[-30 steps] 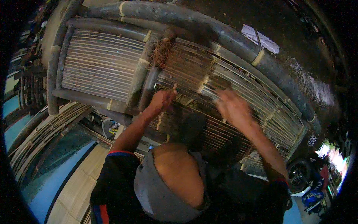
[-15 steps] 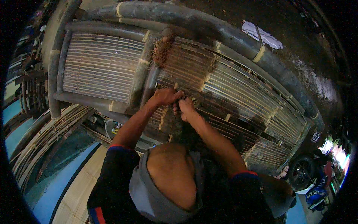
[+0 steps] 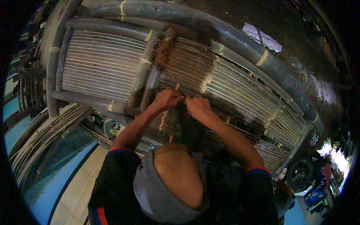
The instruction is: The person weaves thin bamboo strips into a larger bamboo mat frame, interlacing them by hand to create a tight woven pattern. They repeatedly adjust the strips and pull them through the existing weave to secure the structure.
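My left hand point(image 3: 168, 99) is closed, thumb and fingertips pinched together over the slatted bamboo seat point(image 3: 234, 92). Close to its right is my right hand point(image 3: 198, 108), also closed, its fingertips nearly meeting the left ones. Whatever lies between the fingers is too small and dark to make out. Just beyond my hands, a clump of reddish-brown fibre point(image 3: 164, 52) rests on the joint between thick bamboo posts point(image 3: 152, 82). The slats right under my hands are dark and partly hidden by them.
At left stands a slatted bamboo panel point(image 3: 105, 65) in a thick pole frame. A long bamboo pole point(image 3: 195, 22) curves across the far side. Split bamboo strips point(image 3: 56, 131) lie in a pile at lower left. A motorcycle wheel point(image 3: 300, 174) shows at far right.
My hands have drawn slightly apart; the right one has shifted a little to the right, its elbow swinging outward. Both stay over the same part of the seat.
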